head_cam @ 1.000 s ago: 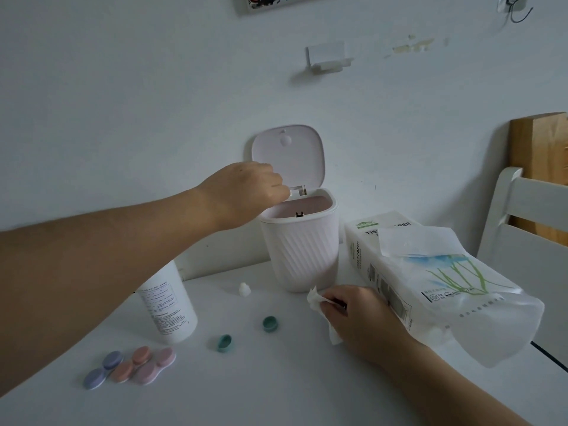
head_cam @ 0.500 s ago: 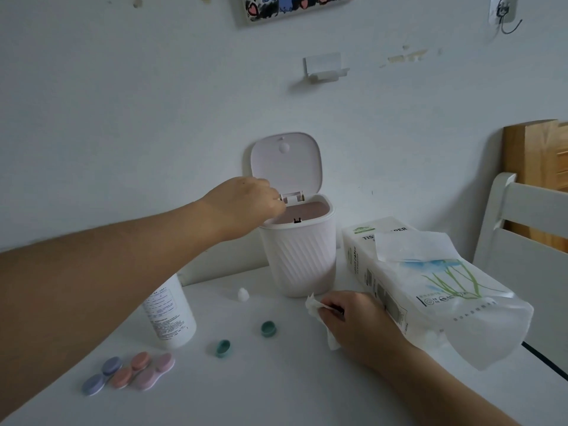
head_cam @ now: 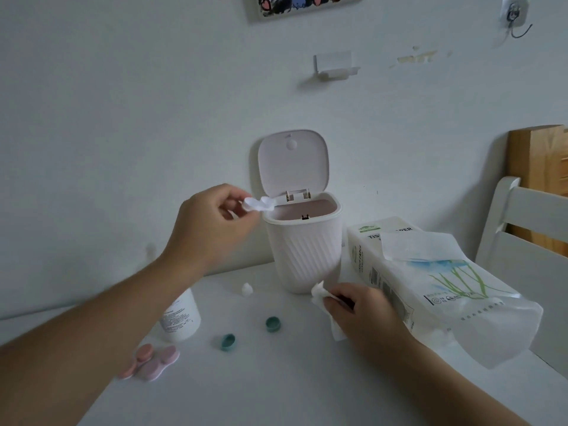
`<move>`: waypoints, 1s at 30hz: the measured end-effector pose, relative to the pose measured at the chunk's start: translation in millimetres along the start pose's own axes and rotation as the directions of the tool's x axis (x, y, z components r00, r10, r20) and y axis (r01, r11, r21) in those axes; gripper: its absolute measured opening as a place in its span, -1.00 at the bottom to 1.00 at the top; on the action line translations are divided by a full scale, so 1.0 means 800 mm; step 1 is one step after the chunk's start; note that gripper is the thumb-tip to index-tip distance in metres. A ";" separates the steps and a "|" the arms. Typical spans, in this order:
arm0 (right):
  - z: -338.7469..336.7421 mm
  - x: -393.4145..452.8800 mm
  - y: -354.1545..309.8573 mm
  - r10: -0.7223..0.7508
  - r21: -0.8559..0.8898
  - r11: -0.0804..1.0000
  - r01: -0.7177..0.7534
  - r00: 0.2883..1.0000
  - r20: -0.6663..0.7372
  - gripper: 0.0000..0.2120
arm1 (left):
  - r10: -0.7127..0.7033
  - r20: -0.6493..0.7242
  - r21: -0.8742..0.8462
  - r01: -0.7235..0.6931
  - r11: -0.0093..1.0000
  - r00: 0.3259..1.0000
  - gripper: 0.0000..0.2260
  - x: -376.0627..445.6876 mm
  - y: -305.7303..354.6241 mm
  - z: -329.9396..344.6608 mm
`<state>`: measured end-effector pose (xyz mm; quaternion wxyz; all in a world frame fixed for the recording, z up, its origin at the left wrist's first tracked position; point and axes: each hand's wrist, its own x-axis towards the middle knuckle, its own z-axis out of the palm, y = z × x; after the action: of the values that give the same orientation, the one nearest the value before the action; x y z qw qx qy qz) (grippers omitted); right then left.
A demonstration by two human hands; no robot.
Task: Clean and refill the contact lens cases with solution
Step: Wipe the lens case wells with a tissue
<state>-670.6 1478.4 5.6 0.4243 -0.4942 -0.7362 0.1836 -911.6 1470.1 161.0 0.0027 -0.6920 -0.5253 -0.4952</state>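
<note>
My left hand (head_cam: pixel 212 222) pinches a white contact lens case (head_cam: pixel 258 204) at the left rim of the small pink bin (head_cam: pixel 304 250), whose lid stands open. My right hand (head_cam: pixel 362 312) rests on the table and grips a crumpled white tissue (head_cam: pixel 322 298) in front of the bin. Two teal caps (head_cam: pixel 228 342) (head_cam: pixel 273 324) lie loose on the white table (head_cam: pixel 276 379). A pink closed lens case (head_cam: pixel 153 361) lies at the left, partly behind my left forearm. The white solution bottle (head_cam: pixel 181 318) stands behind it, and its small white cap (head_cam: pixel 246 289) sits near the bin.
A tissue pack (head_cam: pixel 430 287) in clear wrap lies at the right, touching my right hand. A white chair (head_cam: pixel 528 241) and a wooden board (head_cam: pixel 538 179) stand at the far right. The wall is close behind the bin.
My left hand has pulled back from over the bin's opening to its left rim, and the white lens case now shows in its fingers. My right hand has stayed put.
</note>
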 end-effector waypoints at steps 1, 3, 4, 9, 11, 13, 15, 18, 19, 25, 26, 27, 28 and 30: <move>-0.001 0.000 -0.002 0.007 0.012 1.000 -0.007 1.000 -0.019 -0.75 | -0.026 0.002 -0.039 0.026 0.999 1.000 -0.94 -0.018 -0.005 0.000; -0.003 -0.001 -0.012 0.032 0.044 0.999 -0.029 0.998 -0.055 -0.81 | -0.087 0.033 -0.118 0.091 0.989 0.996 -0.93 -0.057 -0.015 0.003; -0.004 -0.001 -0.020 0.036 0.065 0.997 -0.033 0.998 -0.058 -0.84 | -0.110 0.056 -0.156 0.117 0.981 0.992 -0.92 -0.075 -0.019 0.005; -0.009 0.016 -0.075 -0.079 0.140 0.986 0.085 0.996 -0.045 -0.90 | -0.133 0.202 -0.318 0.193 0.928 0.970 -0.81 -0.137 -0.037 0.012; -0.007 0.029 -0.089 -0.104 0.183 0.978 0.100 0.995 0.011 -0.89 | -0.098 0.239 -0.367 0.183 0.912 0.966 -0.77 -0.147 -0.044 0.012; 0.001 0.038 -0.098 -0.096 0.277 0.958 0.067 0.991 0.091 -0.87 | -0.070 0.252 -0.404 0.170 0.899 0.965 -0.78 -0.154 -0.049 0.010; 0.010 0.041 -0.103 -0.090 0.377 0.926 0.019 0.981 0.171 -0.85 | -0.069 0.272 -0.443 0.188 0.877 0.960 -0.78 -0.157 -0.056 0.007; 0.021 0.036 -0.101 -0.098 0.492 0.869 -0.044 0.961 0.258 -0.83 | -0.094 0.310 -0.493 0.245 0.835 0.946 -0.79 -0.157 -0.065 0.004; 0.025 0.032 -0.100 -0.095 0.521 0.851 -0.071 0.954 0.285 -0.83 | -0.105 0.321 -0.503 0.264 0.823 0.941 -0.80 -0.158 -0.067 0.003; 0.033 0.019 -0.094 -0.029 0.663 0.707 -0.247 0.926 0.377 -0.70 | -0.198 0.326 -0.509 0.348 0.787 0.924 -0.76 -0.159 -0.072 0.007; 0.034 0.018 -0.093 -0.028 0.679 0.686 -0.262 0.923 0.384 -0.66 | -0.204 0.330 -0.512 0.356 0.782 0.922 -0.76 -0.159 -0.072 0.007; 0.033 0.018 -0.092 -0.025 0.693 0.668 -0.271 0.923 0.385 -0.64 | -0.205 0.334 -0.516 0.361 0.777 0.920 -0.77 -0.159 -0.073 0.008; 0.033 0.017 -0.092 -0.019 0.708 0.649 -0.279 0.924 0.381 -0.64 | -0.204 0.340 -0.516 0.363 0.775 0.918 -0.78 -0.159 -0.074 0.007; 0.033 0.016 -0.092 -0.003 0.737 0.605 -0.300 0.925 0.379 -0.66 | -0.195 0.356 -0.508 0.364 0.780 0.914 -0.81 -0.160 -0.075 0.007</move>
<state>-735.8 1461.2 47.1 0.4450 -0.2795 -0.5990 0.6041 -945.9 1407.2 38.8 -0.3514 -0.6381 -0.4478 -0.5184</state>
